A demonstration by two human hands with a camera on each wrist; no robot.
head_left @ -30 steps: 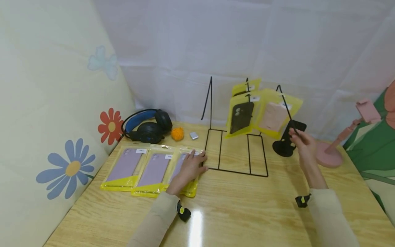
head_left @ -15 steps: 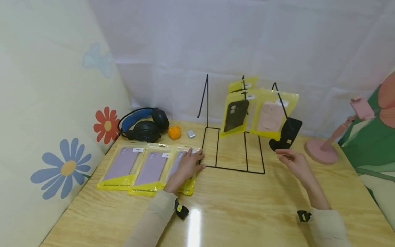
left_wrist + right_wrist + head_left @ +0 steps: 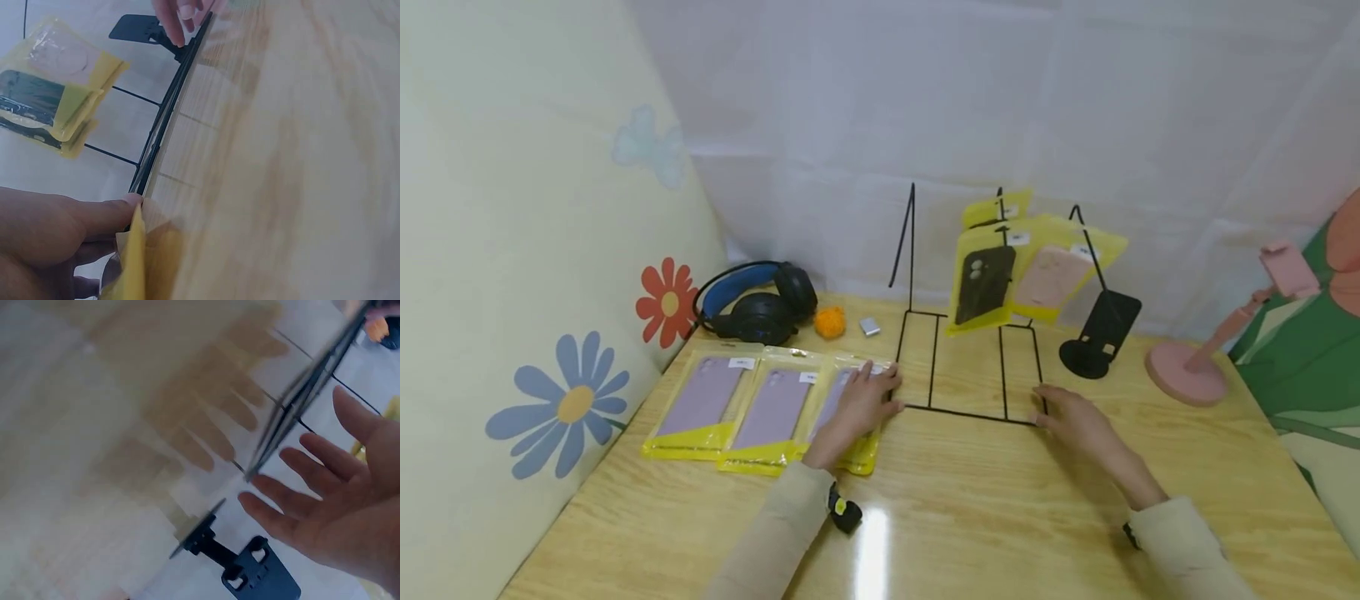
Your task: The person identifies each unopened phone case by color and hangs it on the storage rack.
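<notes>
My left hand (image 3: 859,402) lies over the rightmost of three lilac phone cases in yellow-edged bags (image 3: 772,408). Its thumb and fingers pinch the left front corner of a black wire rack (image 3: 955,412); the left wrist view has the thumb (image 3: 112,215) right at the bar's end, beside a yellow bag edge. My right hand (image 3: 1078,425) is at the rack's right front corner, its fingers extended and parted in the right wrist view. From the rack's hooks hang a bagged black phone case (image 3: 985,286), a bagged pink phone case (image 3: 1051,277) and another bag behind.
Behind the flat bags sit black headphones (image 3: 763,312), an orange fuzzy ball (image 3: 831,322) and a small silvery block (image 3: 869,327). A black phone stand (image 3: 1101,337) and a pink phone stand (image 3: 1187,372) are right of the rack. The rack's left hook (image 3: 902,237) is bare.
My right hand has left the tip of the rack's right hook and come down and left to the right front corner. The pink case's bag has swung on its hook. My left hand stays put.
</notes>
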